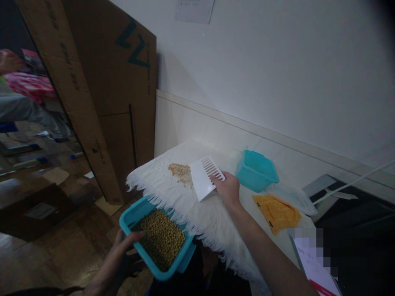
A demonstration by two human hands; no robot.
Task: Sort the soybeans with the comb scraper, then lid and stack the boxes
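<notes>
Holding the tub hides the left hand (partly).

Cardbd box nr wht wall.

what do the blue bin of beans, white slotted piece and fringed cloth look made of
Blue bin: probably plastic, smooth, with a rounded rim. White slotted piece: likely plastic, thin and smooth, with neat openings. Fringed cloth: matte fabric, threads hanging at its edge; fibre unclear.
</notes>
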